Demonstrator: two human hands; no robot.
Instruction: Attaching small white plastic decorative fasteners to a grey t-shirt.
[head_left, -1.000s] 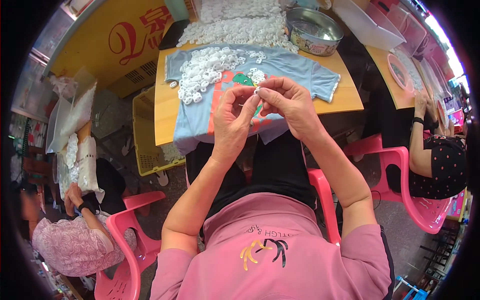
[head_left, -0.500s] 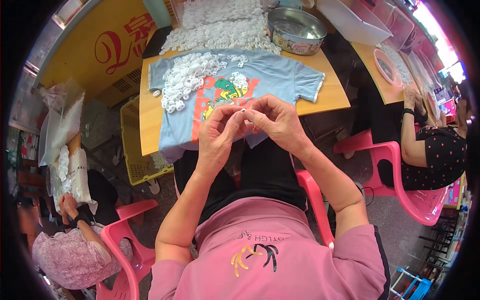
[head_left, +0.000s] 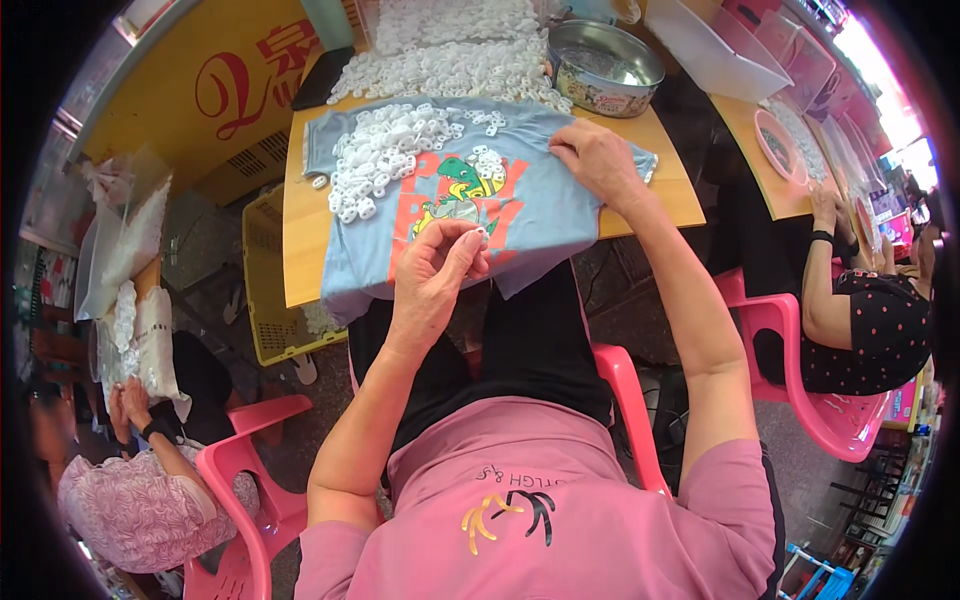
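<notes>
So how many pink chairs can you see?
3. One pink chair is at the left, another pink chair is at the right, and a middle pink chair is mostly covered, with one armrest showing. More could be hidden.

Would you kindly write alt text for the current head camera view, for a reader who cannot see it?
A bare left hand pinches a small white piece over a blue shirt spread on a wooden table, while the right hand is at the shirt's right side. White pieces are heaped on the shirt, with more behind it beside a round tin.
</notes>
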